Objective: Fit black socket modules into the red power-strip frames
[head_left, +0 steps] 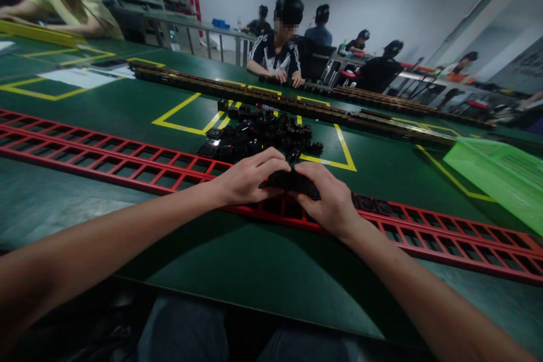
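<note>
Between my left hand [254,177] and my right hand [328,195] is a small black plastic part [288,180], gripped from both sides just above a long red slotted rail [190,172]. Fingers of both hands curl round the part and cover much of it, so its exact kind is hidden. To the right of my right hand, several black square pieces [371,203] sit in the rail's slots. A loose pile of glossy black parts [263,133] lies right behind my hands.
A green basket [496,172] stands at the right. Long dark brown rails [237,90] cross the table's far side. Yellow tape [348,150] marks the green table [254,271]. A person [278,48] works opposite; white papers [87,76] lie at left.
</note>
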Demonstrator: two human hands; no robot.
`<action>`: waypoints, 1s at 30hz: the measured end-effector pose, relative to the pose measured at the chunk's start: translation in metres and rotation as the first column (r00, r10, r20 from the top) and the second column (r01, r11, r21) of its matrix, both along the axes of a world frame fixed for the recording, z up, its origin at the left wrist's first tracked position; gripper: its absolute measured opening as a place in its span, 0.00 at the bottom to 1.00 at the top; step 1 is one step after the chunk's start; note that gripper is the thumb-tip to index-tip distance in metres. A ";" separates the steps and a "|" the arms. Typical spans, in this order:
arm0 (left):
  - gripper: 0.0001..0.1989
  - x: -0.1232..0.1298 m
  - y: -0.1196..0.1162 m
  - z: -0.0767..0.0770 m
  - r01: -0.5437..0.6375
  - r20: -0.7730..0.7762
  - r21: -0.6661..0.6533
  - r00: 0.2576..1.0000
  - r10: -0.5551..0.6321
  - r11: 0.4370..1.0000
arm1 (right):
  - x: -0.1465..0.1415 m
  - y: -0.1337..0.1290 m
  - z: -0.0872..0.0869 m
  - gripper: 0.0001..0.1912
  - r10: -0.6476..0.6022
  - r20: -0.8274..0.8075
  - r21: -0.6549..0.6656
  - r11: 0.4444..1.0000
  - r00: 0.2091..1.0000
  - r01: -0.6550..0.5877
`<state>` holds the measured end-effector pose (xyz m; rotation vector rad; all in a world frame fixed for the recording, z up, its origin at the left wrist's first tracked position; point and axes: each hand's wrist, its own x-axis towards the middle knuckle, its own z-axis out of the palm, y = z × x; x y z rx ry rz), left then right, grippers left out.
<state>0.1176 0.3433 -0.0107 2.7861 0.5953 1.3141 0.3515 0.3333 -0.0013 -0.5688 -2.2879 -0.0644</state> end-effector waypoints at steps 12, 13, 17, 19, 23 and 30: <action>0.17 0.000 0.004 -0.001 0.001 0.014 0.014 1.000 -0.002 1.000 | -0.003 -0.002 0.002 0.19 0.059 -0.041 0.039 0.998 0.997 -0.057; 0.17 0.000 0.003 -0.001 -0.003 0.010 0.022 1.000 0.003 1.000 | -0.003 -0.002 0.001 0.20 0.048 -0.052 0.034 0.998 0.997 -0.046; 0.16 0.000 0.000 0.001 -0.031 -0.005 0.053 0.999 0.031 0.998 | -0.003 -0.001 -0.002 0.26 -0.026 -0.037 -0.029 0.999 0.999 0.024; 0.17 0.000 -0.001 0.002 -0.031 -0.005 0.063 0.999 0.031 0.998 | -0.002 0.000 -0.002 0.26 -0.048 -0.009 -0.056 0.997 0.999 0.048; 0.17 0.000 -0.001 0.002 -0.030 -0.002 0.065 1.000 0.030 0.997 | -0.002 0.000 -0.001 0.24 -0.046 -0.001 -0.065 0.997 0.999 0.046; 0.17 0.000 0.000 0.001 -0.036 -0.024 0.060 0.999 0.038 0.998 | -0.002 -0.002 0.003 0.21 -0.027 0.003 -0.093 0.995 1.000 0.027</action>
